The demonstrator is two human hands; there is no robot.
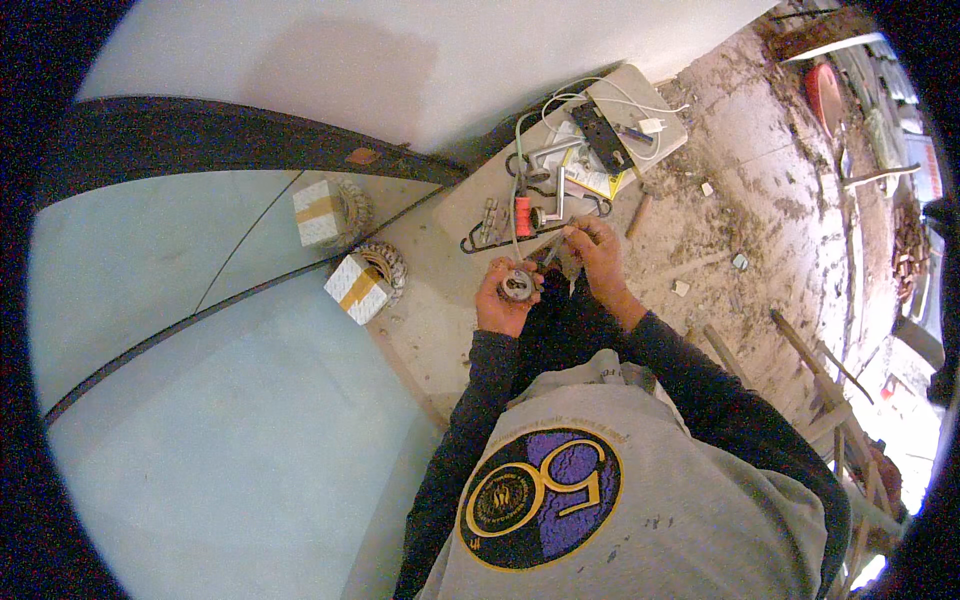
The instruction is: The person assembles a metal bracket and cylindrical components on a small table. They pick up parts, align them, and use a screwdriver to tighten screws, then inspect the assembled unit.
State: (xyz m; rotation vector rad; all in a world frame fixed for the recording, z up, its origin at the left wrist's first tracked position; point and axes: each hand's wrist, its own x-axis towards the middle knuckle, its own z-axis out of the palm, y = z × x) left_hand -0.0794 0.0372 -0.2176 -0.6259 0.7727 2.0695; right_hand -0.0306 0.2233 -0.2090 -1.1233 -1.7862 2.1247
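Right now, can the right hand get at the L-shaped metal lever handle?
Probably yes: the lever handle lies just ahead of the right hand, with nothing apparent covering it; the left hand, holding a round metal fitting, sits clear to the left.

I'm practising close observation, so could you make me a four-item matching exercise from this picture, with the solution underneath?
Column one
1. Round metal piece
2. Box
3. Long flat plate
4. Thin cable

Column two
A. Black
B. Lying in loose loops
C. Held in the left hand
D. Banded with tan tape

Right pairs: 1-C, 2-D, 3-A, 4-B
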